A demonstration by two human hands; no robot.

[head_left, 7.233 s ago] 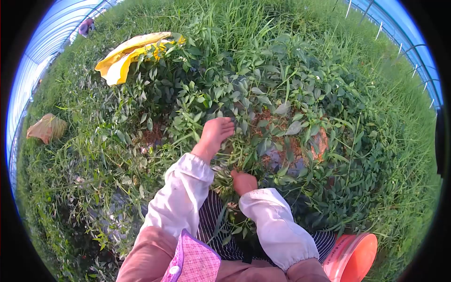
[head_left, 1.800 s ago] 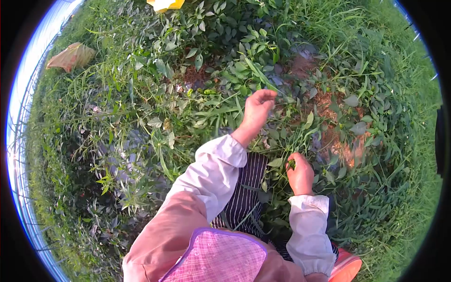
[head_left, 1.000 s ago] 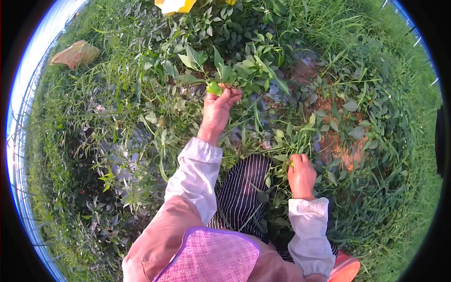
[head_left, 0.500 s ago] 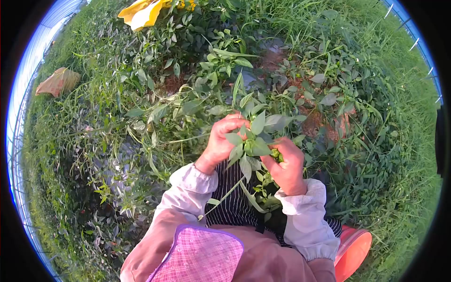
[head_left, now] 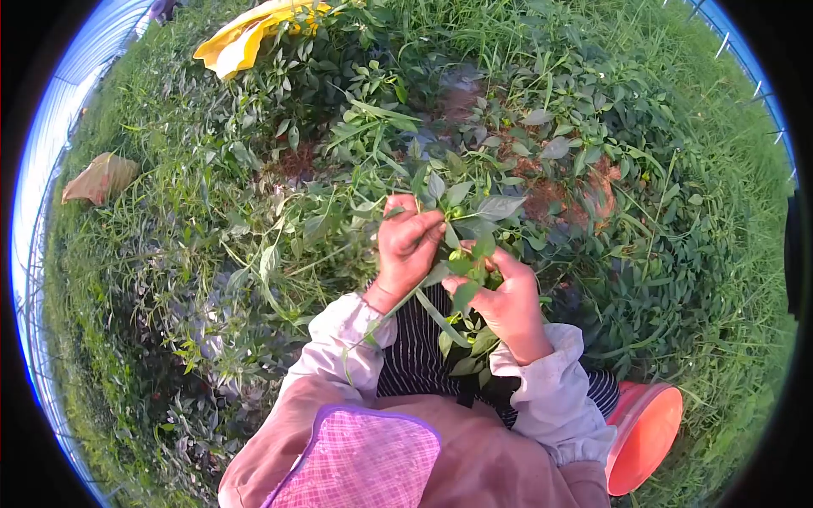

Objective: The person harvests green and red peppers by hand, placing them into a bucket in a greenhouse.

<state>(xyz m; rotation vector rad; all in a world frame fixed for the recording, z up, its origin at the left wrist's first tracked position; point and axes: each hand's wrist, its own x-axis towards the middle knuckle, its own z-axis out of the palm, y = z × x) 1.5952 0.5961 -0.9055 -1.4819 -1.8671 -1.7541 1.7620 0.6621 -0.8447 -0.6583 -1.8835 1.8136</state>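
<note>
My left hand [head_left: 409, 243] is closed around a leafy pepper plant branch [head_left: 500, 207], whose leaves spread out past the fingertips. Just right of it and a little lower, my right hand [head_left: 517, 305] curls its thumb and fingers around small green peppers [head_left: 491, 278]. Leaves partly cover those peppers, so their number cannot be made out. Small green fruit [head_left: 457, 213] also shows among the leaves by my left fingertips. More pepper leaves [head_left: 483, 341] hang below the hands, before the striped apron [head_left: 415, 356].
An orange-red bucket [head_left: 648, 440] stands by my right side. Dense pepper plants and grass surround me. A yellow bag [head_left: 233, 52] lies at the far upper left, and a tan bag [head_left: 100, 179] rests on the grass at left. A pink checked cloth [head_left: 360, 457] covers my lap.
My left hand has turned and closed more tightly, and the branch has swung, its leaves shifting up and right. My right hand has moved slightly down and left.
</note>
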